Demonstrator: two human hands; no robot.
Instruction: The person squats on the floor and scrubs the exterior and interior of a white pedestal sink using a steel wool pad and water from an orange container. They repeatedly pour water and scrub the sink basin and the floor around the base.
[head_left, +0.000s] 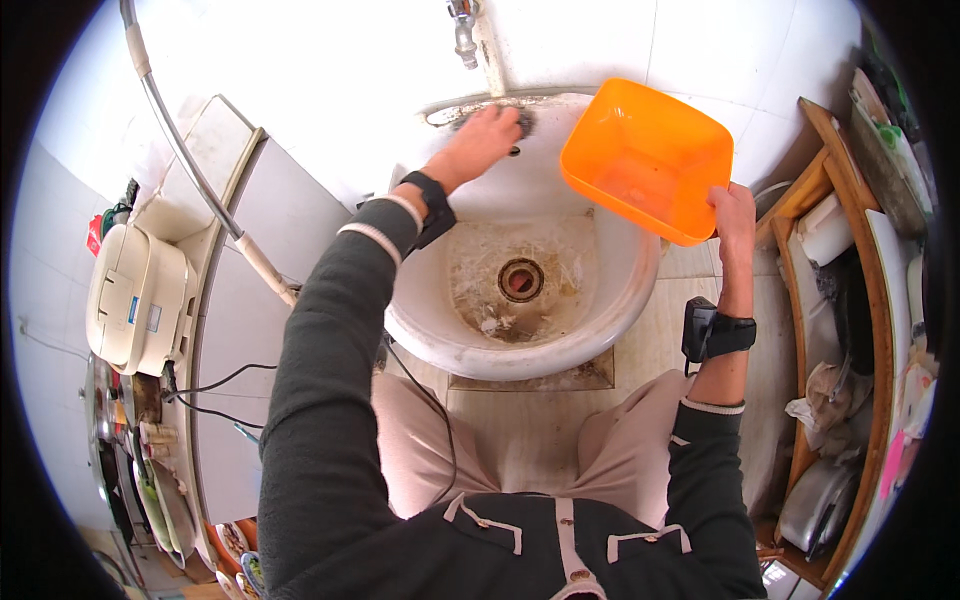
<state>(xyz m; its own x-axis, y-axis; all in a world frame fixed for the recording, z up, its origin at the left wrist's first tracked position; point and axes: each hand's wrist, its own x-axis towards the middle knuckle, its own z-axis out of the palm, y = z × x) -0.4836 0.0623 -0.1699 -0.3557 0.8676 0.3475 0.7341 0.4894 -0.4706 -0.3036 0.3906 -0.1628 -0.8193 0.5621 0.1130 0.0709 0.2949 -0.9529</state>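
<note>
At the back rim of a white ceramic sink (517, 364), my left hand (486, 142) bends over a dark scouring pad (528, 121), which shows past the fingertips; the fingers hide most of it. My right hand (733, 217) grips an orange plastic basin (645, 154) by its near right corner. The basin is tilted, its inside facing me, above the right side of the sink. Brown and whitish stains cover the bottom of the bowl around the round drain (520, 280).
A metal tap (464, 37) is on the wall behind the sink. On the left, a cream rice cooker (139, 300) stands on a counter, near a metal pipe (187, 150) and a black cord (217, 375). A wooden shelf (874, 300) with cookware, including a metal pot (817, 510), is on the right.
</note>
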